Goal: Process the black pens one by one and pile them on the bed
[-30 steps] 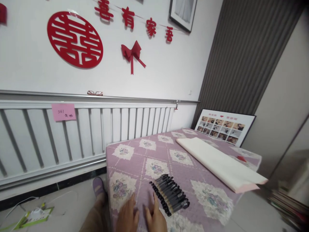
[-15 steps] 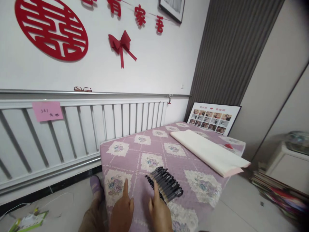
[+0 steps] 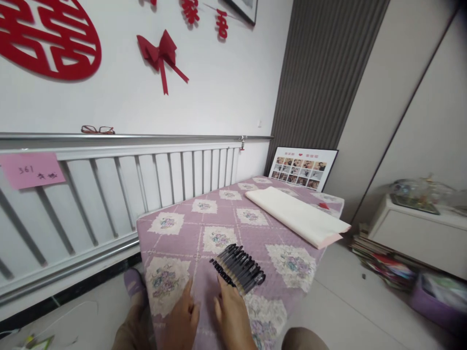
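A row of several black pens point(image 3: 242, 267) lies side by side on the flowered purple tablecloth point(image 3: 215, 197). Their black ends toward me form a slanting line. My right hand point(image 3: 233, 313) is just in front of the row, its index finger pointing at the near ends and its thumb held apart. Whether that fingertip touches a pen I cannot tell. To the left, over the cloth, my left hand point(image 3: 182, 313) has its index finger stretched forward and its thumb apart. Neither hand holds anything; the other fingers are mostly hidden.
Folded cream-coloured sheet material point(image 3: 295, 214) lies across the table's right side. Behind it leans a photo board point(image 3: 302, 167). A white radiator point(image 3: 164, 182) runs along the wall to the left. On the right stand a white cabinet point(image 3: 412, 233), stacked papers point(image 3: 383, 262) and a purple bin point(image 3: 434, 304).
The view has swung to the right, so the wall and table have shifted left. My right hand has drawn back slightly from over the pens to their near ends. The pens keep their row.
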The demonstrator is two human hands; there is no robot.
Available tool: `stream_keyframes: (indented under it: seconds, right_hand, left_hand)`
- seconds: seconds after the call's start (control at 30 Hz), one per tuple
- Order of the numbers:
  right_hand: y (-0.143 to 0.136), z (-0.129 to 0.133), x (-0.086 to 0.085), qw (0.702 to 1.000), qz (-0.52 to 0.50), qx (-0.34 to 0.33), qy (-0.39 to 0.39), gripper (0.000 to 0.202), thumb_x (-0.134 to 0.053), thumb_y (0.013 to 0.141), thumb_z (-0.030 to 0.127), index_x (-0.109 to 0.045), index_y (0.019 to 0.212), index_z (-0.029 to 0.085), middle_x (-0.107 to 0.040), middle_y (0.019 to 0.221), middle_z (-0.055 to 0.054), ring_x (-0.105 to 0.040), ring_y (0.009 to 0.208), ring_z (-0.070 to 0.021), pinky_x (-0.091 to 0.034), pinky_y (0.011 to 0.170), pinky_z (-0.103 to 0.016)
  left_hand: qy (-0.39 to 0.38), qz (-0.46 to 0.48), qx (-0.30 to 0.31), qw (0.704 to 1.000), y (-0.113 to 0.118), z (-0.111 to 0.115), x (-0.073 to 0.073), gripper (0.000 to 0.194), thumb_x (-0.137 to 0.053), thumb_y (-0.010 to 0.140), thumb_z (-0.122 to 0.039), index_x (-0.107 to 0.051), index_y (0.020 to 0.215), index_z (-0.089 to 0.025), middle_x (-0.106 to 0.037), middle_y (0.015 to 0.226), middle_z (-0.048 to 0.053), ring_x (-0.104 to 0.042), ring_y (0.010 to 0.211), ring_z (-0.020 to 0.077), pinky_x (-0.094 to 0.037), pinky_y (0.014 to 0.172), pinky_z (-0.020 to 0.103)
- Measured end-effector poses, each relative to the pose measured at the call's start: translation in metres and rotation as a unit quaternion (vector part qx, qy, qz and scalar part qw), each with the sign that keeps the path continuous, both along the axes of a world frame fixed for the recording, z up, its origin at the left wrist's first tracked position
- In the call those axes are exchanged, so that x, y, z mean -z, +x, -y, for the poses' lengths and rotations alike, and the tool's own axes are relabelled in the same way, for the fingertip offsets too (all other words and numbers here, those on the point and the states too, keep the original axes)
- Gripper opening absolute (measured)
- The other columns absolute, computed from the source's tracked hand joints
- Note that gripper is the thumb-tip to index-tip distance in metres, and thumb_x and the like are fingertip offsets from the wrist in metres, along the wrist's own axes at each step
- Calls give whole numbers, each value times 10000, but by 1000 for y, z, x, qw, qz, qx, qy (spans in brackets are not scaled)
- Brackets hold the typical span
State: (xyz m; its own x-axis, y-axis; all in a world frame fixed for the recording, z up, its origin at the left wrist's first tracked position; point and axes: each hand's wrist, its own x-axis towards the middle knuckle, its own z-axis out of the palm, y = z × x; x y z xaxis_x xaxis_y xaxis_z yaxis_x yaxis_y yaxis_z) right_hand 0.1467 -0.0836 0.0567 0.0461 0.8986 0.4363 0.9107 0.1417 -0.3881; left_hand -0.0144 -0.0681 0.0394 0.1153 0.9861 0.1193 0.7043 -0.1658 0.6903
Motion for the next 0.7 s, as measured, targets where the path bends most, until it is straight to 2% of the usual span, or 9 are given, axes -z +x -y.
stream_keyframes:
  seconds: [0.07, 0.17, 0.27, 0.37, 0.43, 0.53, 0.7]
  right_hand:
    - [15, 0, 6, 1000, 7, 17, 12, 434, -493, 788, 127, -589, 1203, 211, -664, 1097, -90, -606, 1003, -239, -477, 897, -357]
    - [48, -5, 14, 998, 12, 50, 31, 343, -475, 824, 140, -631, 1123, 200, -638, 1117, -109, -569, 1044, -246, -447, 936, -381]
    - [81, -11, 22, 995, 27, 93, 20, 320, -463, 826, 140, -650, 1084, 168, -625, 1138, -129, -540, 1091, -265, -413, 985, -399]
    - [101, -21, 24, 992, 40, 122, -7, 336, -451, 836, 153, -641, 1112, 130, -610, 1168, -145, -531, 1107, -269, -405, 990, -386]
    - [107, -31, 19, 991, 48, 124, -20, 348, -443, 848, 163, -626, 1143, 126, -604, 1186, -140, -528, 1114, -260, -400, 987, -365]
    - [109, -55, 2, 991, 64, 108, -46, 378, -430, 858, 145, -586, 1202, 148, -599, 1215, -113, -523, 1122, -229, -382, 985, -324]
    - [102, -104, -26, 986, 125, 33, -105, 340, -435, 871, 147, -598, 1167, 185, -624, 1190, -84, -513, 1123, -202, -363, 953, -296]
  left_hand:
    - [-10, -2, 40, 999, 0, -1, 19, 493, -385, 841, -235, -491, 1309, -120, -626, 1186, 109, -580, 1086, 205, -416, 946, 297]
    - [-19, -50, 93, 994, -1, 0, 37, 395, -415, 833, -228, -626, 1164, -184, -635, 1194, 83, -566, 1121, 218, -396, 997, 325]
    - [2, -73, 116, 991, -1, 1, 41, 365, -418, 846, -230, -652, 1126, -223, -659, 1146, 63, -587, 1084, 222, -421, 977, 348]
    - [9, -58, 118, 991, -3, 0, 43, 352, -437, 838, -219, -658, 1112, -231, -665, 1138, 49, -594, 1074, 218, -442, 960, 338]
    - [11, -56, 121, 991, -3, -1, 46, 343, -443, 834, -212, -663, 1096, -241, -670, 1127, 39, -599, 1063, 212, -451, 948, 323]
    - [10, -65, 127, 990, -4, -3, 48, 333, -446, 832, -208, -666, 1078, -251, -676, 1100, 34, -605, 1036, 209, -460, 926, 313]
    - [4, -55, 152, 987, -3, -6, 43, 316, -457, 820, -197, -671, 1046, -255, -679, 1056, 32, -602, 1000, 200, -457, 897, 292]
